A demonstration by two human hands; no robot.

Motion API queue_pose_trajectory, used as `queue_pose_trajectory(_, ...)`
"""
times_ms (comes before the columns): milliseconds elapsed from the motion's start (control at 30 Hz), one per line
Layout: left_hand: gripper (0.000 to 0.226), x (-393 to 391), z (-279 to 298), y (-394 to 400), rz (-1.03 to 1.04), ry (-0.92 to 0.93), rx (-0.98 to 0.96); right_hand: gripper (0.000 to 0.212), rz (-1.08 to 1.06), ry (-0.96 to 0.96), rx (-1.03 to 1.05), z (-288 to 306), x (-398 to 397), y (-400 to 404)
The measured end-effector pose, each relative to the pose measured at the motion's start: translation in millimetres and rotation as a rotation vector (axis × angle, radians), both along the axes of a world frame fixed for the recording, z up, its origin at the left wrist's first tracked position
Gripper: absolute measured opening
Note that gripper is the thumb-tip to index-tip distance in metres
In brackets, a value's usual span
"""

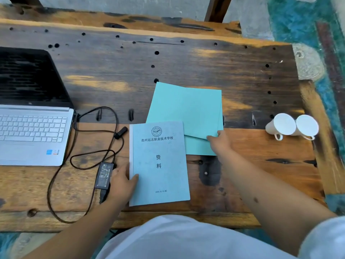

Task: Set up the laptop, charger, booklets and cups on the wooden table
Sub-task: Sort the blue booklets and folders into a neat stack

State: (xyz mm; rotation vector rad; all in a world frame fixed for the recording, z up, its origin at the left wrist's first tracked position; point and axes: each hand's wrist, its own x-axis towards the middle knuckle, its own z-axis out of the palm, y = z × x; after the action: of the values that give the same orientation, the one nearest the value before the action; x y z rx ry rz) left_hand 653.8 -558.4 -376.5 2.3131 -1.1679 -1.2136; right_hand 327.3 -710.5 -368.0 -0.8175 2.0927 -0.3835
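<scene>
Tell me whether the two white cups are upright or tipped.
Tipped: both white cups lie on their sides on the wooden table, handles down.

teal mottled floor [298, 19] at upper right; pale round stone patch [308, 62] beside it. grey wall [130, 4] beyond, dark wooden post [217, 8] against it.

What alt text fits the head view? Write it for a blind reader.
Two hands arrange light blue booklets on a wooden table: the left hand holds the printed booklet, the right hand touches the plain booklets. An open laptop and charger sit left, two tipped white cups right.
</scene>
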Motion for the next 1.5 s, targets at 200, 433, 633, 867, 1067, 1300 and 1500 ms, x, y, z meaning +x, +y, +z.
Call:
queue_pose_trajectory(200,0.083,-2,-15,-12,-0.188,-0.041,0.131,0.024,-0.051,0.039,0.026,-10,-5,-20)
queue_pose_trajectory(433,0.086,1,-17,-13,-0.251,-0.059,0.135,0.033,-0.147,-0.228,0.110,-15,-12,-19)
queue_pose_trajectory(633,0.089,1,-15,-14,-0.315,-0.081,0.161,0.012,-0.198,-0.494,0.135,-5,-12,-3)
queue_pose_trajectory(867,0.088,4,-1,-14,-0.420,-0.098,0.312,0.013,-0.346,-0.759,0.064,19,-5,21)
queue_pose_trajectory(1067,0.080,1,17,13,-0.711,-0.342,0.401,0.027,-0.350,-0.755,-0.057,40,-1,32)
queue_pose_trajectory(1300,0.087,1,16,27,-0.699,-0.283,0.407,0.030,-0.373,-0.640,-0.203,68,-30,49)
queue_pose_trajectory(1500,0.083,-7,32,25,-0.475,-0.179,0.272,0.029,-0.379,-0.568,-0.383,117,-53,72)
